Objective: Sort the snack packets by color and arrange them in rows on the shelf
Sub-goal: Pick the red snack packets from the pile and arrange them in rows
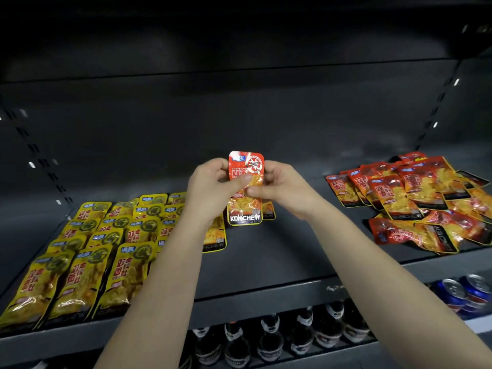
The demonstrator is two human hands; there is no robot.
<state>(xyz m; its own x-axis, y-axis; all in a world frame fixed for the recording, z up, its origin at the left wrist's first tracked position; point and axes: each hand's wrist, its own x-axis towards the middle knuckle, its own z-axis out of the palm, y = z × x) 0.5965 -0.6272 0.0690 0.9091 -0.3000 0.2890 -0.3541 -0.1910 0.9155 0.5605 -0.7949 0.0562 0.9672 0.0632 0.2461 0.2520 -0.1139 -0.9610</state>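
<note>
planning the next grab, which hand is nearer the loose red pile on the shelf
Right. The right hand pinches the held red packet on the side facing the red pile; the left hand grips its far side.

Head view, downward, near shelf (pixel 266 294)

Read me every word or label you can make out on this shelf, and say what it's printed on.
"KOKCHEW" (third letter unsure): bottom band of the held red packet.
"NCHEW", start hidden: a yellow packet lower left of it.
Chinese characters on yellow rows and red pile: too blurred.
Bottle and can labels: unreadable.
</note>
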